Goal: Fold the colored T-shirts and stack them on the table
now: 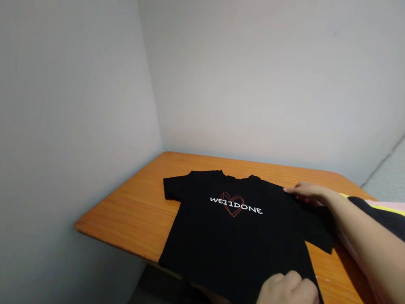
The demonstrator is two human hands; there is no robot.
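Observation:
A black T-shirt (237, 240) lies spread front side up, with white "WE11DONE" lettering over a red outlined heart on its chest. Its collar points to the far side, and its lower edge reaches the near edge of the table. My right hand (307, 190) pinches the cloth at the shoulder on the right, its fingertips partly hidden behind the hand. Low in the view, my left hand (289, 299) is closed on the shirt's side near the right bottom corner. The cloth inside its fingers is mostly hidden.
The shirt rests on an orange-brown wooden table (136, 212) set against pale walls (265, 82). More folded-looking cloth, black, yellow and pink (392, 213), lies at the right, partly behind my right forearm. A dark shape (155, 292) shows below the near edge.

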